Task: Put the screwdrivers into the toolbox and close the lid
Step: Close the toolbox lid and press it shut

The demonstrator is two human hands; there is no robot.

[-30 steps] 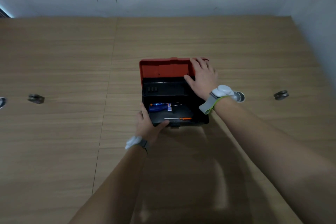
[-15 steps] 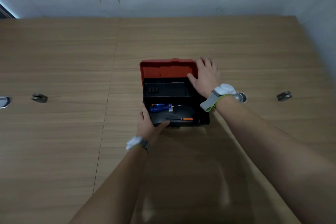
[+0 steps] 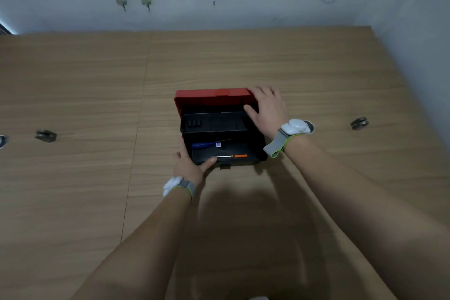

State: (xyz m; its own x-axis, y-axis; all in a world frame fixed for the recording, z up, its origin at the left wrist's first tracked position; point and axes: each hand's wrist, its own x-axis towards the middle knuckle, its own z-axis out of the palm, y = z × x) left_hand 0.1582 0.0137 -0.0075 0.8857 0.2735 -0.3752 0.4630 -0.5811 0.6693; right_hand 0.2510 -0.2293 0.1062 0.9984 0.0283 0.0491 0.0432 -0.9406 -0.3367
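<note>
A black toolbox [image 3: 260, 151] stands in the middle of the wooden table, its red lid [image 3: 211, 93] tilted partway over the opening. Inside lie a blue-handled screwdriver [image 3: 203, 145] and a thin orange-handled screwdriver [image 3: 237, 156], below a black inner tray [image 3: 214, 122]. My right hand [image 3: 266, 109] grips the lid's right corner, fingers over its top edge. My left hand [image 3: 191, 165] holds the box's front left corner, thumb on the front rim.
The wooden table [image 3: 243, 61] reaches back to a grey wall and to a wall on the right. Small dark metal fittings sit at the left [image 3: 45, 135] and right [image 3: 359, 123]. A round metal fitting [image 3: 309, 126] lies by my right wrist.
The red lid has swung forward over the box, showing less of its inner face. My right hand has moved with it. My left hand has stayed on the front corner.
</note>
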